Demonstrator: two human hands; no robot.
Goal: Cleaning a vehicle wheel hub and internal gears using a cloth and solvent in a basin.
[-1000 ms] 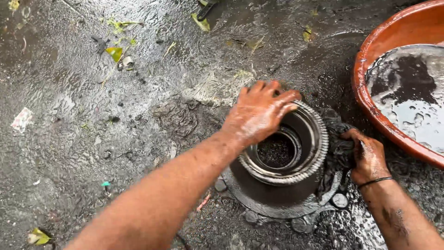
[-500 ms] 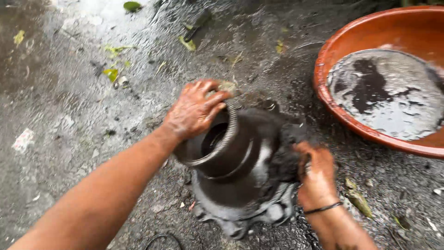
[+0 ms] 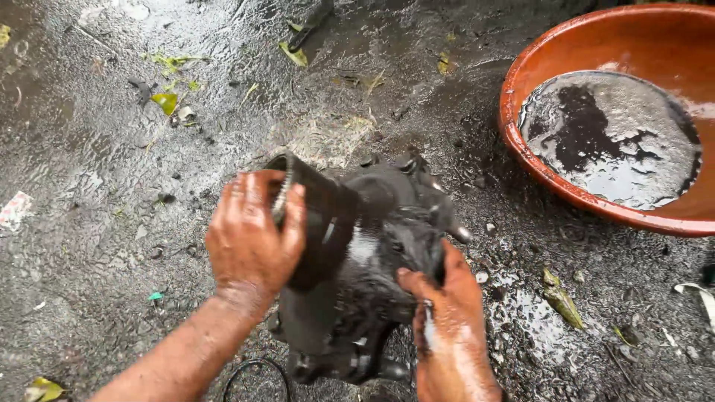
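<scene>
basin (image 3: pixel 521 141) cut off at right edge, greasy housing (image 3: pixel 372 283) motion-blurred, underside hidden

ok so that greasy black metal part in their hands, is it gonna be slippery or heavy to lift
Probably slippery: the black metal housing gleams with wet, oily grime, and both the left hand and right hand look coated too. Likely heavy for its size, since it looks like thick cast metal and takes two hands. Stiff, not fragile; its round toothed ring might let it roll.

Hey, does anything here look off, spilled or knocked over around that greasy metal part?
The black metal part lies tipped on its side between the left hand and right hand. Dark oily film floats in the orange basin; leaves litter the wet ground.
</scene>
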